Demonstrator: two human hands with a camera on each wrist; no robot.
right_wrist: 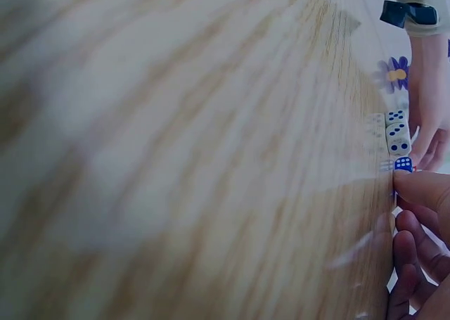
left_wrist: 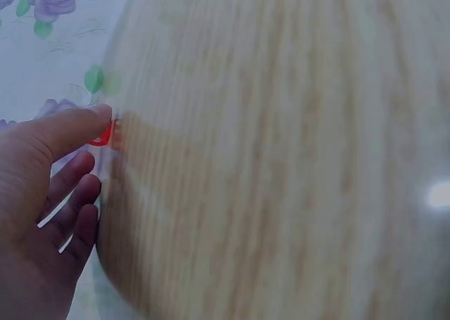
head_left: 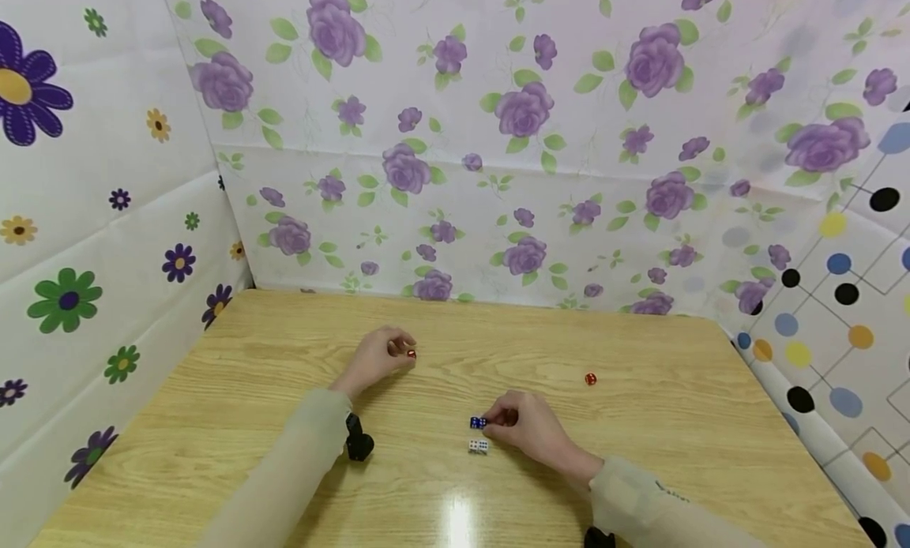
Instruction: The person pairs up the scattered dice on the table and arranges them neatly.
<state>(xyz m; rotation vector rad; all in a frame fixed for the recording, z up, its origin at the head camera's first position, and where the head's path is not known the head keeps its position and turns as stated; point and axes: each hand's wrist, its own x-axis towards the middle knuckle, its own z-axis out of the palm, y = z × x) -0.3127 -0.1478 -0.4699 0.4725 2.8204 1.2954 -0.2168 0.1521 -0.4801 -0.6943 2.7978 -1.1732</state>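
Observation:
My left hand pinches a red die between thumb and fingertip at the table's left-middle. The left wrist view shows the thumb against this red die, with the other fingers bent behind. In front of me, my right hand pinches the right one of two blue dice that sit side by side. The right wrist view has a blue die at the thumb tip. Just nearer to me than the blue pair, two white dice stand together. A second red die lies alone, farther right.
The wooden table reaches back to a flowered cloth. Cloths also hang at the left and right sides. A black strap device is on the left wrist. Glare shows near the front edge.

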